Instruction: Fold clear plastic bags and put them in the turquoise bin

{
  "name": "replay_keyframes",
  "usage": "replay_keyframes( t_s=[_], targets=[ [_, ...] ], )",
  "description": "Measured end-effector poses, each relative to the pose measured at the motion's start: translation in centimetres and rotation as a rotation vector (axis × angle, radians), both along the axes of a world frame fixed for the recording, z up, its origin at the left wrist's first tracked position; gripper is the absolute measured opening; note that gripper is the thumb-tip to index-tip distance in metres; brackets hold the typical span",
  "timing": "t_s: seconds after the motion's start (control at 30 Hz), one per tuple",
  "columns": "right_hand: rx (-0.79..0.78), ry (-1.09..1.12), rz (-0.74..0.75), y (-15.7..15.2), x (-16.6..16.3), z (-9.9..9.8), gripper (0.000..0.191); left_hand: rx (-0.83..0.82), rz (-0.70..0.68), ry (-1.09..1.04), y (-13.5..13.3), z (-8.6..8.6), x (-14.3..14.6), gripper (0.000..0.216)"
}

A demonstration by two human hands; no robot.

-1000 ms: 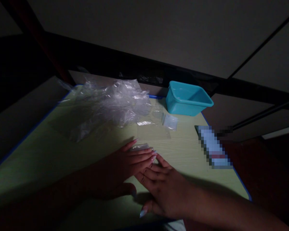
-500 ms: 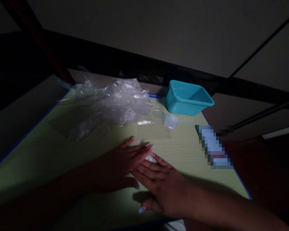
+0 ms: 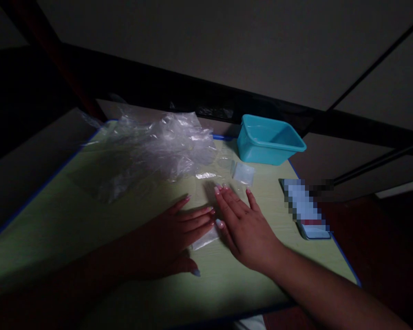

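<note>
My left hand [image 3: 177, 238] lies with its fingers stretched out over a small white, shiny packet [image 3: 205, 239]. Part of that packet is hidden under the fingers. To its right, my right hand [image 3: 246, 227] is stretched out too, palm down, with nothing gripped. Its fingertips reach the near side of a clear plastic sheet or bag [image 3: 206, 182]. Just beyond them is a second small, pale packet [image 3: 244, 173], lying flat on the table.
A heap of crumpled clear plastic [image 3: 172, 146] covers the far left of the pale table [image 3: 268, 279], which has a blue edge. At the back right corner stands a turquoise basin [image 3: 265, 151]. A phone-like object [image 3: 306, 211], partly blurred out, lies by the right edge.
My right hand has moved forward, away from my left hand, and uncovered more of the small white packet. My left hand stays almost in place.
</note>
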State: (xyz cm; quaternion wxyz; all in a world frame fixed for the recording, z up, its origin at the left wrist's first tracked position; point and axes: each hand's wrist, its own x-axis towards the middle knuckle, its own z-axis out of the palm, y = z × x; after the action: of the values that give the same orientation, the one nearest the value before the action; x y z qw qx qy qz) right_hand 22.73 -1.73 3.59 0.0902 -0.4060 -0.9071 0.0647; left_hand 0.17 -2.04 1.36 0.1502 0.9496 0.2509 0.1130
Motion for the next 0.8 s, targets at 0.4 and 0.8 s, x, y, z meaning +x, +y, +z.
replay_keyframes(
  t_s=[0.4, 0.8],
  targets=[
    [-0.095, 0.133, 0.062, 0.6, -0.1, 0.0, 0.055, 0.012, 0.000, 0.048, -0.3, -0.7, -0.5, 0.063],
    [-1.000, 1.025, -0.429, 3.2, 0.1, -0.6, 0.011, -0.060, 0.000, 0.087, 0.1, 0.2, -1.0, 0.073]
  ],
)
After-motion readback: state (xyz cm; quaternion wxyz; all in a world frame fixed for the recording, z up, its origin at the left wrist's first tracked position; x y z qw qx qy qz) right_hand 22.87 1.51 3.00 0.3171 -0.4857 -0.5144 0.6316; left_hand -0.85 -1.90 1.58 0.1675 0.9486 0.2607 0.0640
